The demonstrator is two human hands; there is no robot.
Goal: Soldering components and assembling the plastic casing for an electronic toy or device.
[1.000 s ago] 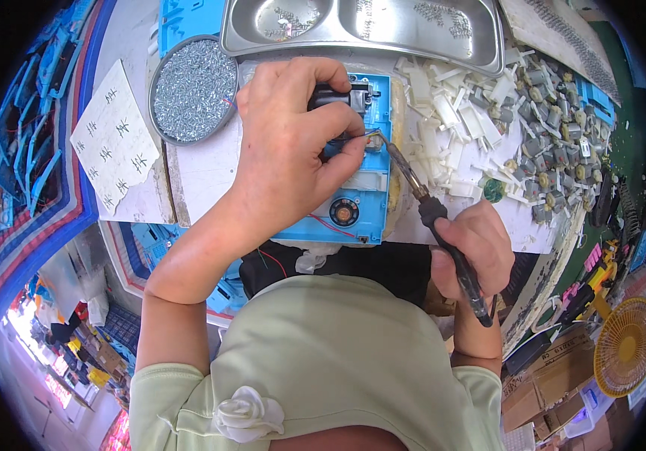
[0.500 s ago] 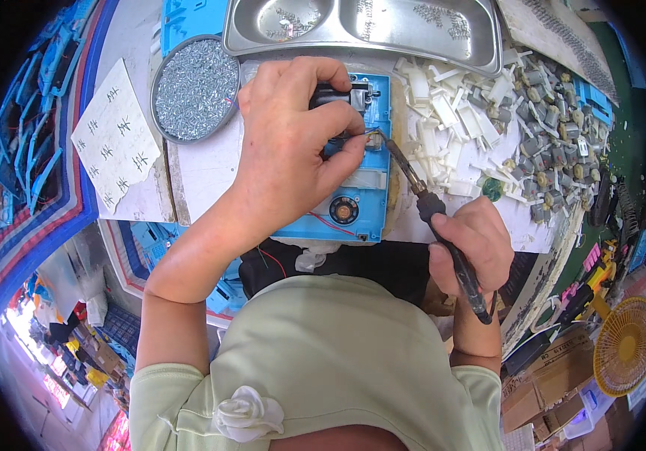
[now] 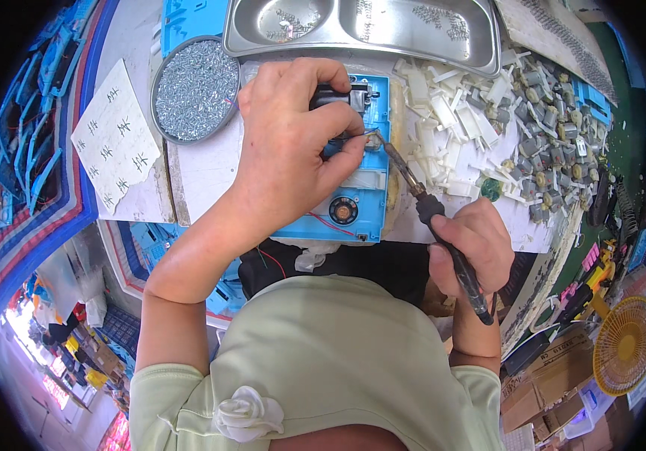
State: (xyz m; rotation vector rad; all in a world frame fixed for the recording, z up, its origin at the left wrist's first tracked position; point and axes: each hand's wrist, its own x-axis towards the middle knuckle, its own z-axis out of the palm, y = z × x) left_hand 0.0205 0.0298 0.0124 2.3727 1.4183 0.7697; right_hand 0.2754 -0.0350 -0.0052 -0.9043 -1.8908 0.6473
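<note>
My right hand (image 3: 477,252) is wrapped round the dark handle of a soldering iron (image 3: 454,244), whose metal tip points up and left. This tip meets a small metal part on a blue plastic housing (image 3: 372,203). Over the housing's left side lies my left hand (image 3: 289,131), thumb and forefinger pinched close to the tip; whatever they pinch is too small to make out. A black cylindrical part (image 3: 328,95) sits partly under my left fingers. Lower on the housing is a round black speaker (image 3: 343,210), with thin red wires (image 3: 328,223) beside it.
A round dish of small metal screws (image 3: 195,89) stands left of the housing, beside a paper with handwritten marks (image 3: 116,139). Behind is a divided steel tray (image 3: 421,26). White plastic parts (image 3: 451,113) and small grey motors (image 3: 552,143) are heaped on the right.
The soldering iron's tip has shifted very slightly at the small metal part. My left hand keeps its place and its pinch.
</note>
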